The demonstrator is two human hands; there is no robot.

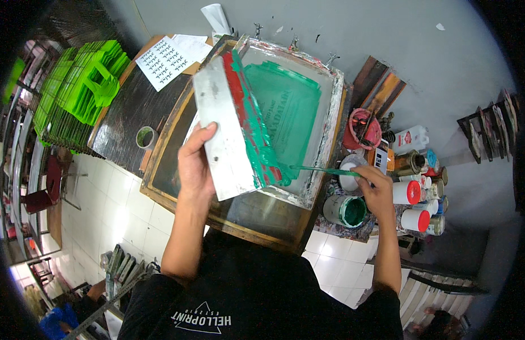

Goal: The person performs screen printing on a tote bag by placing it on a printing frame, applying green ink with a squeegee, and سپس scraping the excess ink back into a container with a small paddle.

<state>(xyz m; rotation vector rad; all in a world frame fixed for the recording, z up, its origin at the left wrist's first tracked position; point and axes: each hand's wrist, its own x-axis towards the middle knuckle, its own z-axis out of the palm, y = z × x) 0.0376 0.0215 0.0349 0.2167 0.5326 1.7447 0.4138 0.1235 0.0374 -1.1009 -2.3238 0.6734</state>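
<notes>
My left hand [196, 163] is closed around a wide squeegee [224, 136] with a pale flat handle. Its red blade edge is smeared with green ink, and it is tilted over a printing screen [329, 122]. Green ink [302, 90] covers much of the mesh, where a lettered design shows. Between the fingers of my right hand [377, 190] is a thin ink-coated spatula [325, 170]. The spatula's tip reaches the inky lower end of the blade; whether it touches is hard to tell. Below the right hand stands an open tub of green ink [339, 211].
Right of the screen are a red bucket [362, 129] with tools, a white jug [411, 137] and several ink tubs [407, 192]. Left are a tape roll [145, 137], printed sheets [166, 62] and a wire rack of bright green pieces [84, 85]. Another person [58, 317] is at lower left.
</notes>
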